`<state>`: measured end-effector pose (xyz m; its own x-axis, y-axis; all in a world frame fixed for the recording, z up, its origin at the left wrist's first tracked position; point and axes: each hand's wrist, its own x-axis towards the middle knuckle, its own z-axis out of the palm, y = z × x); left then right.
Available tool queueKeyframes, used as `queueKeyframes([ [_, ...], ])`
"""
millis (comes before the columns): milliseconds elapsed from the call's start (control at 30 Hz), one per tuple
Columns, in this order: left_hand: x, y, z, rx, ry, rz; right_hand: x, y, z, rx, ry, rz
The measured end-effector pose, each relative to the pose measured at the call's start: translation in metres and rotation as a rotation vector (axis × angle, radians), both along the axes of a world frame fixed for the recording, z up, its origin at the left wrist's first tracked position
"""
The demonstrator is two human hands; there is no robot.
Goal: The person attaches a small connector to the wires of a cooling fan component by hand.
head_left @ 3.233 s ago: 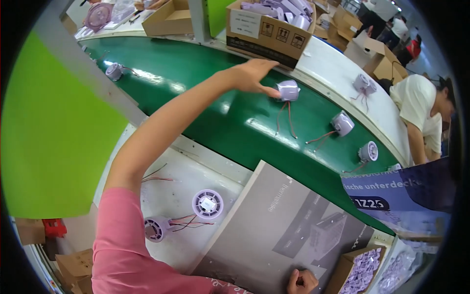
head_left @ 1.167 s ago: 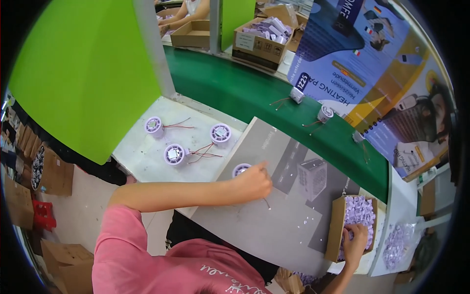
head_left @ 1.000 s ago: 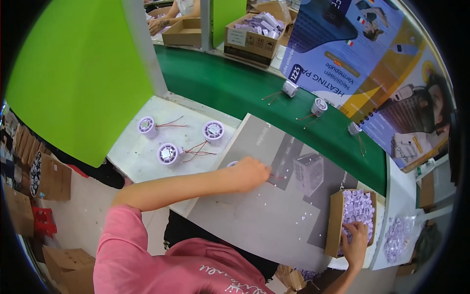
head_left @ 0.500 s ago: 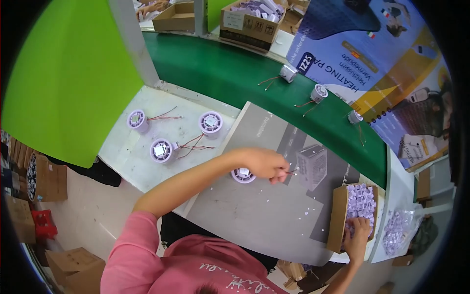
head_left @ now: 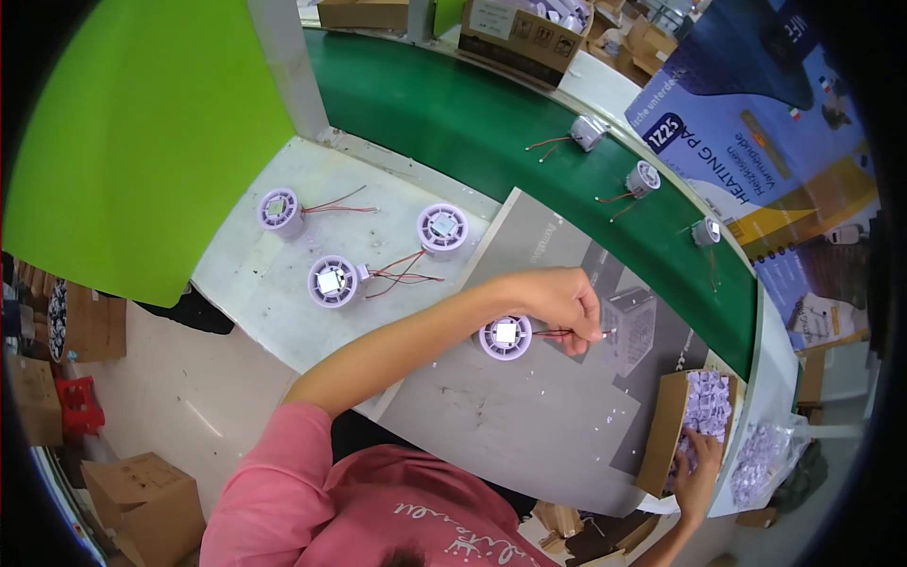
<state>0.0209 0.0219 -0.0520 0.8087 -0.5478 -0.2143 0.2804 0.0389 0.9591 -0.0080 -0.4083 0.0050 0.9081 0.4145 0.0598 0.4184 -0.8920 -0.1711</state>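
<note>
My left hand (head_left: 564, 307) is closed in a pinch on the thin red and dark wires (head_left: 550, 333) of a round lilac fan-like unit (head_left: 504, 337). The wires run rightward from the unit, and their tips stick out past my fingers. The unit stands on the grey printed sheet, a white square on its top. At the right, my right hand (head_left: 697, 472) reaches into a cardboard box (head_left: 661, 437) of small lilac plastic pieces (head_left: 709, 402). Its fingers are bent and a little apart among the pieces; their tips are partly hidden.
Three similar lilac units (head_left: 333, 282) with wires stand on the white tabletop at left. Three smaller wired units (head_left: 644, 179) rest on the green belt (head_left: 406, 94). A clear bag of lilac pieces (head_left: 759, 463) lies right of the box. A green panel (head_left: 142, 142) borders the left.
The view has shifted somewhat. My left hand has slid right along the wires, away from the unit, which now shows whole. My right hand stays in the box, its fingers slightly shifted.
</note>
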Motion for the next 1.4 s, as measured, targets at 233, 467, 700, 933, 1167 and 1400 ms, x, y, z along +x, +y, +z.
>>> queueKeyframes([
  [233,-0.004,0.009,0.002,-0.101,0.037,0.04,0.01,-0.006,0.007,0.155,-0.125,-0.067],
  [467,-0.003,0.011,-0.001,-0.094,0.065,0.12,0.026,0.126,0.026,0.847,-0.141,0.152],
  [700,-0.01,0.014,0.012,-0.076,0.111,0.21,0.064,0.22,-0.044,1.589,0.667,0.269],
  [933,-0.012,0.009,0.011,-0.061,0.1,0.232,0.069,0.22,-0.07,1.738,0.988,0.292],
  [1167,-0.009,0.014,0.007,-0.14,0.154,0.24,0.063,0.226,-0.067,1.634,0.878,0.327],
  [1400,-0.009,0.014,0.004,-0.144,0.158,0.213,0.061,0.227,-0.069,1.598,0.814,0.398],
])
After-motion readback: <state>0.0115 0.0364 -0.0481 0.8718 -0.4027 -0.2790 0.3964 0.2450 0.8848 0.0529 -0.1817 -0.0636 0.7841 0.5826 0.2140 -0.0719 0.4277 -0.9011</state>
